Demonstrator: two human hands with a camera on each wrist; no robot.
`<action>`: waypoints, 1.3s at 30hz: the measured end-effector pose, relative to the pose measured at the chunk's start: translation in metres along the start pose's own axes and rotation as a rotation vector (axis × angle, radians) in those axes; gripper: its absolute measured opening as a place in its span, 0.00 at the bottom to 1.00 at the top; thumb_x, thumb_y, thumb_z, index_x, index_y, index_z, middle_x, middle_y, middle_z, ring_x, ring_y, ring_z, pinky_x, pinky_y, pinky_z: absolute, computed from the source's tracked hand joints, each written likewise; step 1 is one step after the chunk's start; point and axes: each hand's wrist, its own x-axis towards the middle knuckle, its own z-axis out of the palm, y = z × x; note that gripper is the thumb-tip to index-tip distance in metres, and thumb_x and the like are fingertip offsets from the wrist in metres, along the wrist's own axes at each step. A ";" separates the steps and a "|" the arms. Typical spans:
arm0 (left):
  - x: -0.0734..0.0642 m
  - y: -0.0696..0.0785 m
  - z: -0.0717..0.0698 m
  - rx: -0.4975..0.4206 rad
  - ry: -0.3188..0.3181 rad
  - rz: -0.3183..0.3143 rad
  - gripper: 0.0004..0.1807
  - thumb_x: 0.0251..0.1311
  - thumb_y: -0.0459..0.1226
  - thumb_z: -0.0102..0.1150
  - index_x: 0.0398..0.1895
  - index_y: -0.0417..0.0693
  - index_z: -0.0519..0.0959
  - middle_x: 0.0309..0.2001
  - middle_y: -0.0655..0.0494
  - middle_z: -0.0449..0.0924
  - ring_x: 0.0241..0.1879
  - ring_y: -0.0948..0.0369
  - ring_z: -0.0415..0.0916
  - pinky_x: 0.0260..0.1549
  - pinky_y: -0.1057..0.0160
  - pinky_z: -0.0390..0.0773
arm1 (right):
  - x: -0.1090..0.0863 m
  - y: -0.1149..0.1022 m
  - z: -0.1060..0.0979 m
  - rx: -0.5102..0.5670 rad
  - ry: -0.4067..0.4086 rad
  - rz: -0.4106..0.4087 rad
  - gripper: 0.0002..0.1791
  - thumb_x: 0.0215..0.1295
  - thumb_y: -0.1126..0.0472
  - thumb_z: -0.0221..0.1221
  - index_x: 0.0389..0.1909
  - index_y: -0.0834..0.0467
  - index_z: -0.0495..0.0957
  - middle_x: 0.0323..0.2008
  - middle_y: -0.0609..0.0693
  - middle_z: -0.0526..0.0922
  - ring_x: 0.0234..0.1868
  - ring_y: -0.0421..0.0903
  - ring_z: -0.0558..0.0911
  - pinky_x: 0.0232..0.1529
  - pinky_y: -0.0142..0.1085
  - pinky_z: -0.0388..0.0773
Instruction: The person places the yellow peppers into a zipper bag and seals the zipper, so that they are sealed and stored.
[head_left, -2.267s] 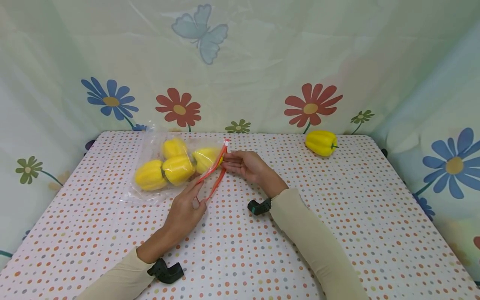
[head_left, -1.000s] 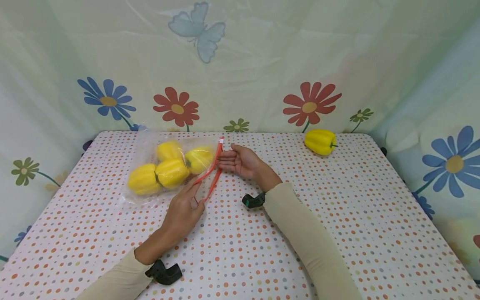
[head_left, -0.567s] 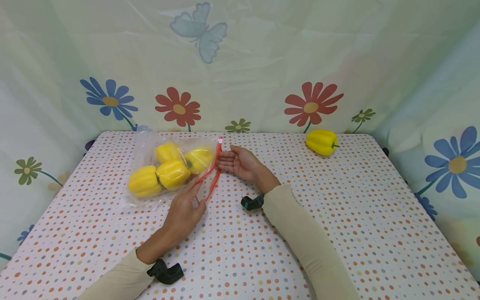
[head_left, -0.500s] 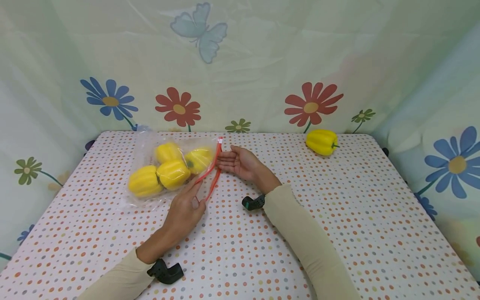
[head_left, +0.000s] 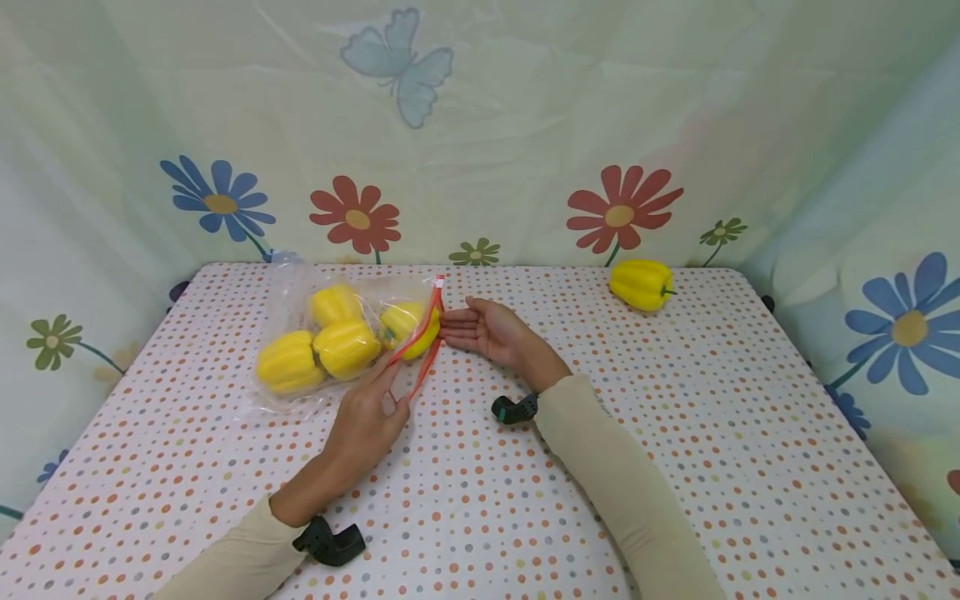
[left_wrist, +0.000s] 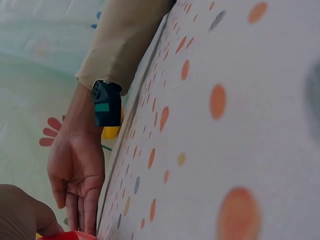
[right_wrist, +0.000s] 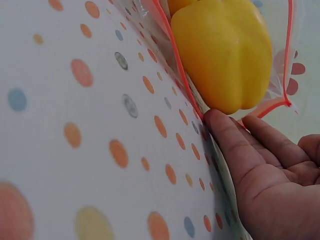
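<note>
A clear zip bag [head_left: 281, 287] with a red zip edge lies at the table's back left, several yellow bell peppers [head_left: 348, 346] inside. My left hand [head_left: 363, 425] holds the near side of its red-edged mouth between thumb and fingers. One bell pepper [head_left: 408, 323] lies in the mouth, its rounded end at the red edge. My right hand [head_left: 491, 333] is just right of that pepper, palm turned sideways and fingers straight. In the right wrist view, its fingertips [right_wrist: 215, 117] are right at the underside of the pepper [right_wrist: 225, 55], between the red edges.
Another yellow bell pepper [head_left: 641, 285] lies at the back right of the dotted tablecloth [head_left: 480, 500]. A flowered curtain [head_left: 510, 125] hangs behind and at both sides. Each wrist bears a black camera, such as the right one [head_left: 515, 409].
The pepper at the mouth, deeper in the bag half a second ago, has moved right to the red edge. My right hand has shifted slightly right; the left keeps its hold.
</note>
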 end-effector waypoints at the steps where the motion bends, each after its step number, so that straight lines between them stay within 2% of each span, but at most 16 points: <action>1: 0.000 0.001 0.000 -0.004 -0.001 0.000 0.32 0.53 0.25 0.64 0.63 0.28 0.69 0.69 0.38 0.62 0.68 0.48 0.61 0.59 0.49 0.66 | 0.000 0.000 0.000 -0.008 0.005 -0.001 0.28 0.79 0.53 0.39 0.63 0.73 0.68 0.59 0.66 0.74 0.58 0.59 0.76 0.56 0.45 0.73; 5: 0.001 0.002 -0.001 -0.011 -0.001 -0.002 0.32 0.53 0.24 0.63 0.64 0.28 0.69 0.69 0.38 0.62 0.68 0.49 0.60 0.59 0.50 0.66 | -0.001 0.000 0.001 -0.130 0.042 -0.008 0.20 0.76 0.62 0.48 0.63 0.68 0.70 0.55 0.63 0.78 0.53 0.55 0.80 0.53 0.43 0.75; 9: 0.001 0.001 -0.001 -0.009 0.001 0.000 0.32 0.53 0.24 0.63 0.64 0.28 0.69 0.69 0.38 0.62 0.68 0.50 0.60 0.59 0.50 0.66 | 0.002 0.001 0.003 -0.289 0.080 -0.036 0.19 0.70 0.68 0.55 0.61 0.65 0.74 0.51 0.60 0.81 0.47 0.51 0.83 0.50 0.40 0.77; 14: 0.001 0.000 0.000 -0.010 0.011 0.013 0.31 0.52 0.24 0.64 0.63 0.27 0.70 0.67 0.38 0.65 0.66 0.50 0.63 0.58 0.51 0.68 | 0.003 0.003 0.009 -0.459 0.110 -0.095 0.19 0.67 0.65 0.60 0.58 0.66 0.76 0.49 0.60 0.82 0.45 0.50 0.84 0.47 0.38 0.79; 17: 0.001 0.000 0.000 -0.010 0.016 0.019 0.31 0.52 0.24 0.64 0.62 0.27 0.70 0.66 0.39 0.66 0.66 0.50 0.64 0.58 0.52 0.68 | 0.003 0.004 0.011 -0.515 0.117 -0.112 0.22 0.65 0.63 0.63 0.59 0.64 0.75 0.51 0.58 0.80 0.45 0.50 0.84 0.46 0.37 0.79; 23: 0.000 0.000 0.000 -0.004 0.012 0.013 0.31 0.52 0.24 0.64 0.62 0.28 0.70 0.66 0.38 0.66 0.66 0.50 0.64 0.58 0.52 0.67 | 0.004 0.005 0.014 -0.679 0.085 -0.149 0.32 0.61 0.59 0.66 0.66 0.58 0.71 0.59 0.56 0.75 0.49 0.48 0.82 0.46 0.35 0.79; 27: 0.000 0.000 -0.001 -0.005 0.013 0.012 0.31 0.52 0.24 0.65 0.62 0.28 0.70 0.66 0.39 0.67 0.66 0.50 0.64 0.58 0.52 0.68 | 0.003 0.006 0.016 -0.802 0.068 -0.190 0.30 0.61 0.58 0.66 0.65 0.56 0.73 0.57 0.54 0.77 0.49 0.47 0.81 0.45 0.35 0.79; 31: 0.000 0.000 0.000 -0.007 0.007 0.012 0.31 0.53 0.25 0.65 0.63 0.28 0.70 0.67 0.39 0.66 0.66 0.50 0.63 0.58 0.51 0.67 | 0.003 0.008 0.016 -0.826 0.096 -0.229 0.26 0.62 0.57 0.66 0.61 0.56 0.77 0.52 0.53 0.80 0.44 0.47 0.82 0.44 0.36 0.79; 39: 0.001 0.000 0.000 -0.007 0.019 0.031 0.31 0.52 0.24 0.64 0.63 0.27 0.70 0.69 0.39 0.61 0.67 0.46 0.61 0.59 0.49 0.66 | 0.008 0.012 0.022 -0.795 0.236 -0.310 0.25 0.61 0.59 0.66 0.59 0.59 0.77 0.49 0.53 0.81 0.43 0.47 0.82 0.40 0.35 0.80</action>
